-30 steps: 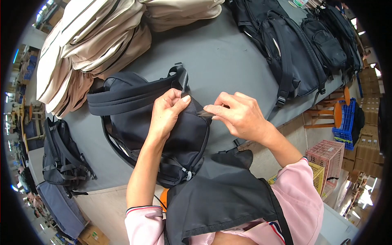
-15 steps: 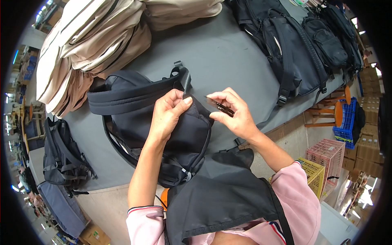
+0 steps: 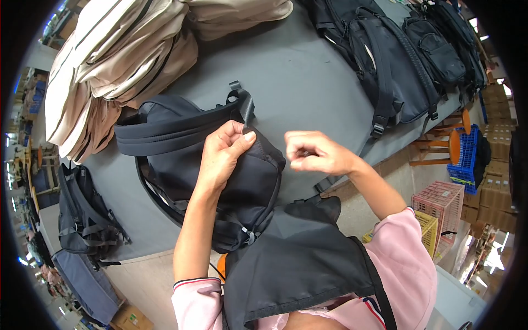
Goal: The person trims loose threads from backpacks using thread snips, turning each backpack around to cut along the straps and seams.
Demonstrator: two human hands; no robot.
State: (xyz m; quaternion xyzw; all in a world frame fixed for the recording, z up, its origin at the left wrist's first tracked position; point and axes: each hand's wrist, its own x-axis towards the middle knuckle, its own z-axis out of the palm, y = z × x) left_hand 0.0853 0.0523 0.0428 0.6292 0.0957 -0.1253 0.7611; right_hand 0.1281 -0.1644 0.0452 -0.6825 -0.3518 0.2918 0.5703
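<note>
A black backpack [image 3: 242, 176] lies on the grey-covered table in front of me. My left hand [image 3: 224, 151] is closed in a pinch on the fabric at its upper edge, beside the base of a dark webbing strap [image 3: 247, 111]. My right hand [image 3: 319, 153] hovers just right of the backpack, apart from it, with fingers curled and thumb drawn in. Whatever it holds is hidden by the fingers; no tool shows there.
Beige bags [image 3: 132, 55] are heaped at the upper left. More black backpacks [image 3: 390, 71] line the table's right end, and a smaller one [image 3: 88, 209] hangs at the left edge. Wooden stools [image 3: 454, 146], a pink crate [image 3: 437, 201] and a yellow crate [image 3: 426, 225] stand off to the right.
My right hand has turned and its fingers have curled in. The small dark tool, like thread snips, that showed in it is out of sight. My left hand keeps its pinch.
</note>
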